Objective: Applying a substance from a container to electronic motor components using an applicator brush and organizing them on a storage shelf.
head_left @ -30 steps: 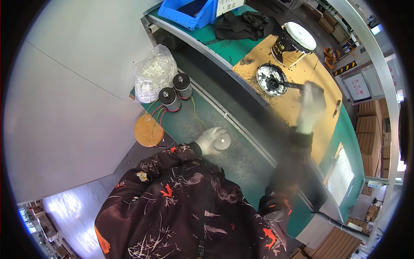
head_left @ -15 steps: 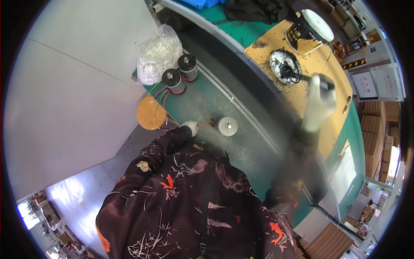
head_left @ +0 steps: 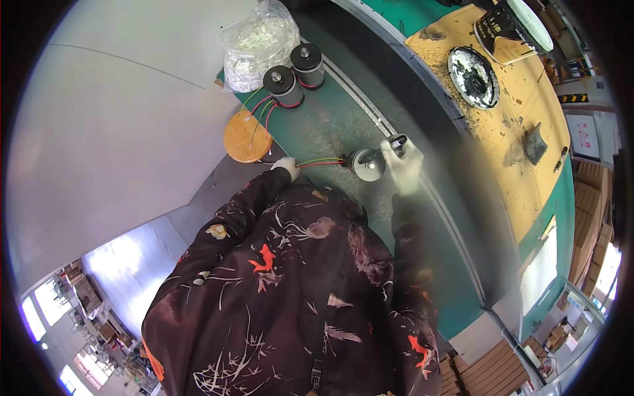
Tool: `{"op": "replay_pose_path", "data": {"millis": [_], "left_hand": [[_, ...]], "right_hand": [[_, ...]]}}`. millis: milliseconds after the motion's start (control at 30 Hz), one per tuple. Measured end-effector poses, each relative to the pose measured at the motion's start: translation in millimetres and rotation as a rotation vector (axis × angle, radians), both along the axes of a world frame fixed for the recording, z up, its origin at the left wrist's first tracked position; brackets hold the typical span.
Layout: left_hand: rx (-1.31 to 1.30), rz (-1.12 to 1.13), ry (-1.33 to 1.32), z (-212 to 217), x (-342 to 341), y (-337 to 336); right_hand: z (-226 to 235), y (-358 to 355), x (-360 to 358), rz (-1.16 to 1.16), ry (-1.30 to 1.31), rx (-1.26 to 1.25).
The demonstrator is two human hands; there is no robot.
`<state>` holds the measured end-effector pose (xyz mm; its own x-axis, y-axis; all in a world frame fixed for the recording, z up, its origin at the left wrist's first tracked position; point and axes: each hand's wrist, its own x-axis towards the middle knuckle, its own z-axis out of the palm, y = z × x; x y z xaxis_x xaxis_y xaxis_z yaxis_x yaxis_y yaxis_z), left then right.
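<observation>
A small motor (head_left: 368,165) with a silver-grey top and a central shaft stands on the green bench in front of me. My left hand (head_left: 286,168), in a pale glove, is closed on its red and yellow-green wires (head_left: 320,162), which stretch straight between hand and motor. Also gloved, my right hand (head_left: 404,165) grips a dark-handled brush-like tool (head_left: 397,141). Its dark end reaches the right side of the motor's top; whether it touches is too blurred to tell.
Two dark-topped motors (head_left: 282,84) stand farther back, beside a clear bag of pale pieces (head_left: 259,49) and a round orange-brown disc (head_left: 247,136). Right of a dark conveyor-like strip (head_left: 429,119), a stained yellow board (head_left: 456,43) bears a black-smeared dish (head_left: 473,78), a bucket (head_left: 505,30) and a dark scraper (head_left: 535,143).
My right hand has brought the tool from the smeared dish leftward to the motor. The wires held by my left hand now show longer and straighter. The view has shifted.
</observation>
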<state>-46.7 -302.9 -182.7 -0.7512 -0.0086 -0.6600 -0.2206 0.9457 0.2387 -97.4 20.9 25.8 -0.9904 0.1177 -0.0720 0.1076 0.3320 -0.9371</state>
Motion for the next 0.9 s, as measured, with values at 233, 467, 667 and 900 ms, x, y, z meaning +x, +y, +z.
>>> {"op": "replay_pose_path", "data": {"millis": [233,467,667,900], "left_hand": [[0.016,0.010,0.036,-1.4,3.7,-0.5],[0.036,0.032,0.039,-6.5,4.9,-0.5],[0.023,0.031,-0.021,-3.0,2.6,-0.1],[0.044,0.019,-0.014,-4.6,6.1,-1.7]], "right_hand": [[-1.9,-5.7,-8.3,0.119,-0.086,0.162],[-0.9,-7.4,-10.0,0.187,-0.046,0.170],[19.6,-19.1,-10.5,0.286,0.033,0.230],[27.6,-22.1,-8.9,0.362,0.052,0.306]]}}
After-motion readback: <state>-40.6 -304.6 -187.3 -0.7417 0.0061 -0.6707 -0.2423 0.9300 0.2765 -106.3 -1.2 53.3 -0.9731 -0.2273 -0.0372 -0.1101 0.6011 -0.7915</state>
